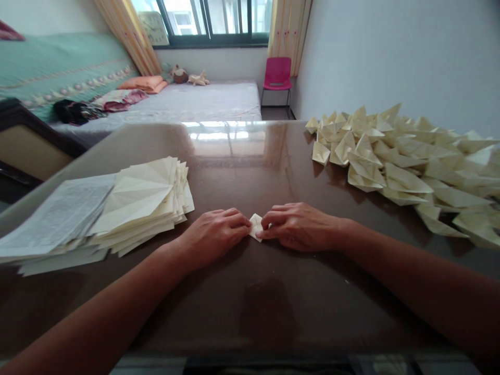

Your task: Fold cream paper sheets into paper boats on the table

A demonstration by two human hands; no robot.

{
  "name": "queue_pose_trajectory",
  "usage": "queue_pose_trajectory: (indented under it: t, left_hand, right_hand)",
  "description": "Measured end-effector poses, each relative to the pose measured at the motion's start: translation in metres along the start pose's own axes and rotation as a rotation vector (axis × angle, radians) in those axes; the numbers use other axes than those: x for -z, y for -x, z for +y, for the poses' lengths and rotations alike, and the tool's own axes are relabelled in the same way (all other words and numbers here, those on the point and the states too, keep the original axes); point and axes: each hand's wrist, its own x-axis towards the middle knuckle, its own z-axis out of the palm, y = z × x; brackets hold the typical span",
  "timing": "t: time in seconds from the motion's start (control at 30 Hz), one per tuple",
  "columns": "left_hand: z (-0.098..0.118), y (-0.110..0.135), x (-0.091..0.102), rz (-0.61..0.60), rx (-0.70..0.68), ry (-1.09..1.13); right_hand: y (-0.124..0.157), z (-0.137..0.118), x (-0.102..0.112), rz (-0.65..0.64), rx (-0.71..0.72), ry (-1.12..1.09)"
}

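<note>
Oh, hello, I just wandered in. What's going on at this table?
A person is handling a small piece of folded paper on the glossy brown table. The left hand has its fingertips at one side of it, and the right hand has its fingers at the other. Off to the left lies a stack of paper sheets, some cream and some greyish. On the right is a big heap of folded cream paper pieces.
</note>
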Motion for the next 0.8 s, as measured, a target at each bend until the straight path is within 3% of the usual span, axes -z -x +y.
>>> queue_pose_trajectory:
  t: [0.17,0.33,0.5,0.8]
  left_hand:
    - [0.005,-0.003,-0.003,0.039,0.029,-0.010]
    - [0.006,-0.007,-0.005,0.060,0.024,-0.034]
    - [0.004,-0.006,-0.004,0.059,-0.028,-0.068]
    - [0.016,-0.005,-0.005,0.114,-0.077,-0.226]
  right_hand:
    - [-0.001,-0.005,0.003,-0.014,-0.023,0.000]
    - [-0.001,0.000,-0.007,0.064,-0.041,-0.050]
    - [-0.001,0.002,-0.016,0.109,-0.148,-0.005]
    - [-0.009,-0.025,-0.013,-0.009,-0.268,0.249]
